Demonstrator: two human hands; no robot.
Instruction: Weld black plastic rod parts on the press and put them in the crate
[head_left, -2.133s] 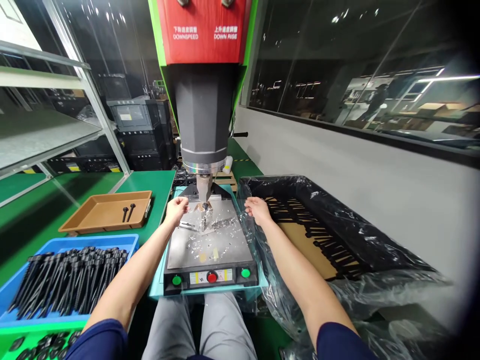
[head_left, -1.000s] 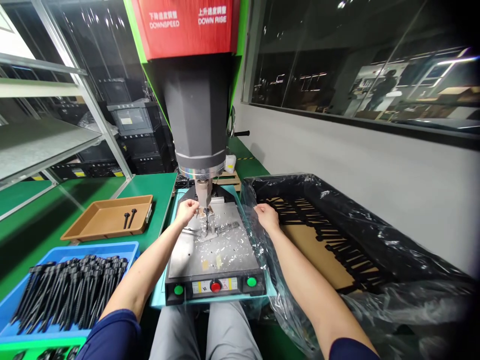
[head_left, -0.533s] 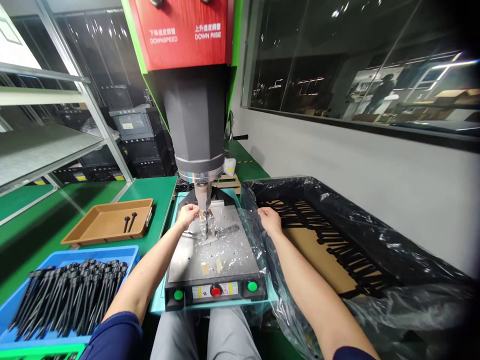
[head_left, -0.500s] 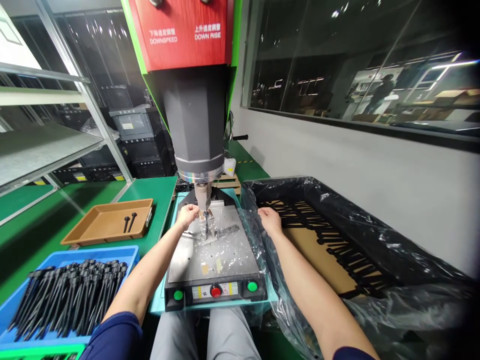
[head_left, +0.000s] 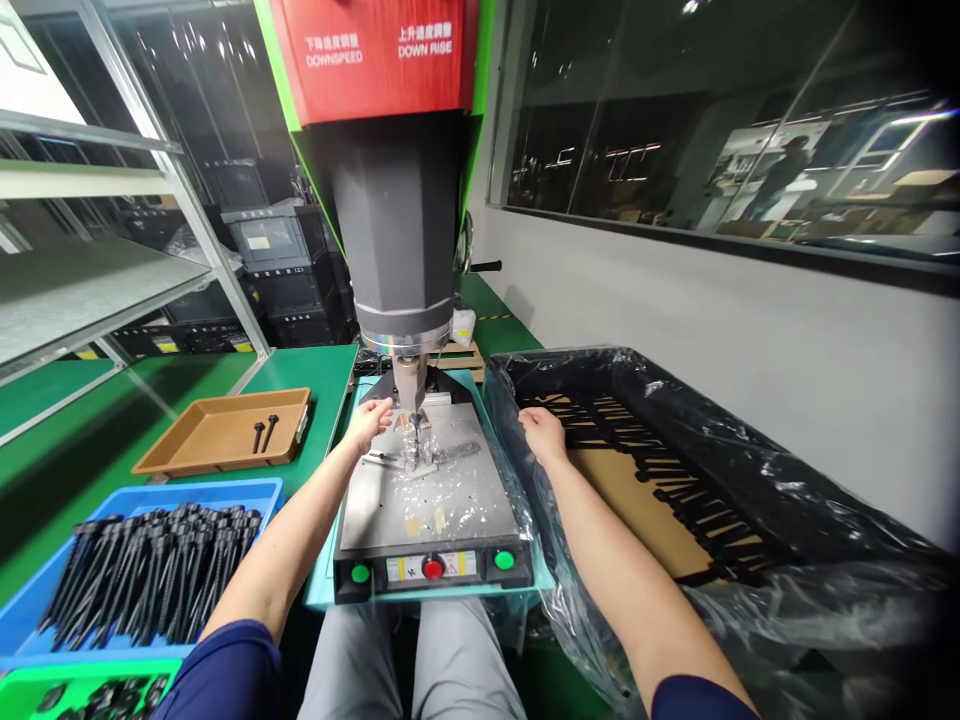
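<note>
**Left hand at the press fixture, right hand on the lined bin**

The left hand point(head_left: 369, 420) reaches over the far left part of the flat grey metal base plate point(head_left: 427, 500). Its fingers point(head_left: 382, 407) are loose and spread, grasping nothing that shows. Their tips lie just beside the small black upright part point(head_left: 412, 432). That part stands in a shiny metal fixture point(head_left: 421, 460) at the far middle of the plate, directly under the narrow silver horn point(head_left: 410, 380) of the big dark grey press head point(head_left: 397, 220). The press head hangs from a red and green machine housing point(head_left: 379, 60). Whether the horn tip touches the part cannot be told.

The right hand point(head_left: 541, 432) lies palm down on the clear plastic film point(head_left: 517, 490) that drapes the near-left rim of the large black bin point(head_left: 712, 450). Its fingers curl downward behind the knuckles, so it cannot be told whether they pinch the film or merely rest on it. Inside the bin a brown cardboard sheet point(head_left: 607, 490) carries rows of slim black parts point(head_left: 697, 520).

On the front edge of the base, a round red button point(head_left: 432, 569) sits between two round green buttons point(head_left: 361, 574). To the left of the machine, on the green counter point(head_left: 315, 370), a shallow brown tray point(head_left: 210, 445) holds two black screws point(head_left: 263, 434). Nearer the person, a blue plastic bin point(head_left: 225, 490) is heaped with long black ribbed rods point(head_left: 150, 575).
</note>
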